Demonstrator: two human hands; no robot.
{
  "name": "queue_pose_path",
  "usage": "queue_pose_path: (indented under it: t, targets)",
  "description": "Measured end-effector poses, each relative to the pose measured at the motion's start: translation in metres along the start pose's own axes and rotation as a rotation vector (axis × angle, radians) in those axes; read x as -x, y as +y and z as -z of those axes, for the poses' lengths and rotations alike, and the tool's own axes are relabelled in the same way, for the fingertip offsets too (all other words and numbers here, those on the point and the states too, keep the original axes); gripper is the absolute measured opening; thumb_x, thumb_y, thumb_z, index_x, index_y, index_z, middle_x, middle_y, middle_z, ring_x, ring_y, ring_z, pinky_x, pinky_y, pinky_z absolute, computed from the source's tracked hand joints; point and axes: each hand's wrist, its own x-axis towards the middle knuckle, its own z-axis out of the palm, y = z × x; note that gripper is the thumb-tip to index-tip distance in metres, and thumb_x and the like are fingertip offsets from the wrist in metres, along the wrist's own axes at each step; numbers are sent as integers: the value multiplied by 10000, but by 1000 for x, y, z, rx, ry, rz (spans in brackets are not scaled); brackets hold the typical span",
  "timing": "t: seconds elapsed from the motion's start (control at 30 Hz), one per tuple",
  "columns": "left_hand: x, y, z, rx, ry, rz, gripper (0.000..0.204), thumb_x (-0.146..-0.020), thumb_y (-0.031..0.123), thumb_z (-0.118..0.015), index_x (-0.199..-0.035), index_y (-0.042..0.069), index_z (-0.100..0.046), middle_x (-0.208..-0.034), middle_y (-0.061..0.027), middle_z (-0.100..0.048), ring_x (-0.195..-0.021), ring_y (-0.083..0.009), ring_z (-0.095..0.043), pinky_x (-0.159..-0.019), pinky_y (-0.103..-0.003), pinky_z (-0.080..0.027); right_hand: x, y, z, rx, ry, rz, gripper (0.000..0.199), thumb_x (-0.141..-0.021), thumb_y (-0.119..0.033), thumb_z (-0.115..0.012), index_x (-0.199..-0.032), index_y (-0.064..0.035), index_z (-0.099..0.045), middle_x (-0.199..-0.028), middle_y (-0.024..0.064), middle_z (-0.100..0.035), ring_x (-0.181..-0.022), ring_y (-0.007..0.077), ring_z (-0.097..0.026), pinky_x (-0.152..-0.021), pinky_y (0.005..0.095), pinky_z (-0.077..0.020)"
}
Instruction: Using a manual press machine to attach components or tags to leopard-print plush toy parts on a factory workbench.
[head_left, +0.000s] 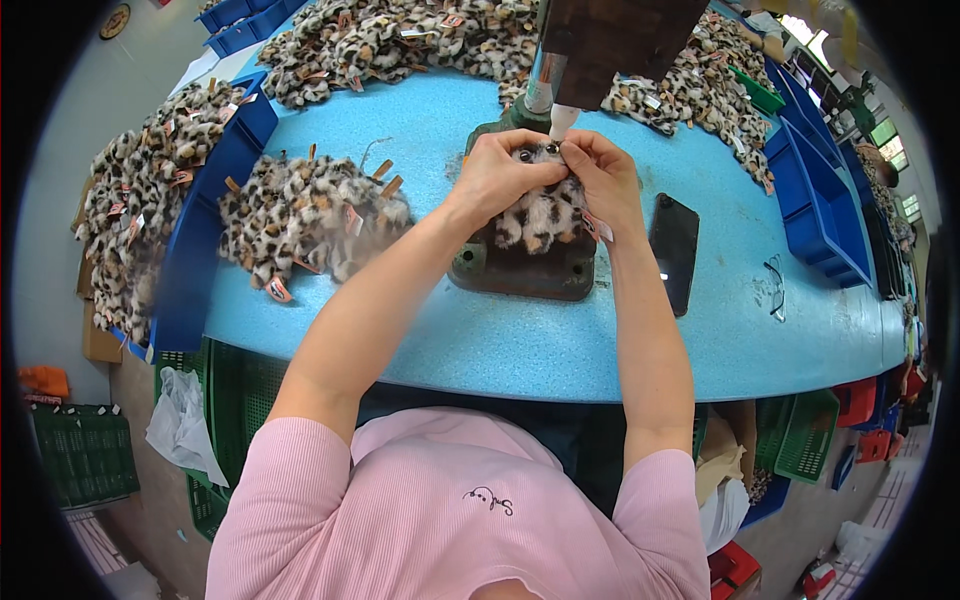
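Note:
Between both hands is a small spotted plush piece point(541, 215) in white, black and tan, with dark round eyes near its top. My left hand point(503, 174) pinches its left side, and my right hand point(604, 178) grips its upper right edge. The white tip point(563, 121) of a dark bench press point(620, 50) comes down right at the eye between my fingers. Below the plush, the press's dark metal base point(525, 275) rests on the blue table. An orange and white tag point(599, 228) hangs by my right wrist.
A pile of spotted plush pieces point(300, 215) lies left of my arm, beside a filled blue bin point(190, 250). More heaps point(400, 45) line the far side. On the right are a black phone point(674, 252), eyeglasses point(775, 288) and a blue tray point(815, 205).

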Motion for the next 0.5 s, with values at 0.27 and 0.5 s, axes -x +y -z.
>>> queue_pose_path:
  t: [0.27,0.5]
  targets:
    - [-1,-4,1,-52,4,-13,329,-655,125,-697,-930,-13,-578,-770,-57,-608,-659,-89,-572,-585,-208,-476,-20,-11,7,413,-208,153,91,-793,-68,-482,-735,-11,-441,-726,-2,-439,-658,64,-395,-582,206,-345]
    - [1,-5,2,-33,-3,-8,333,-653,107,-701,-933,-24,-576,-777,-69,-614,-651,-94,-578,-580,-216,-485,-19,-13,10,353,-294,95,73,-785,-57,-489,-736,-6,-473,-732,-5,-466,-675,68,-418,-601,199,-358]
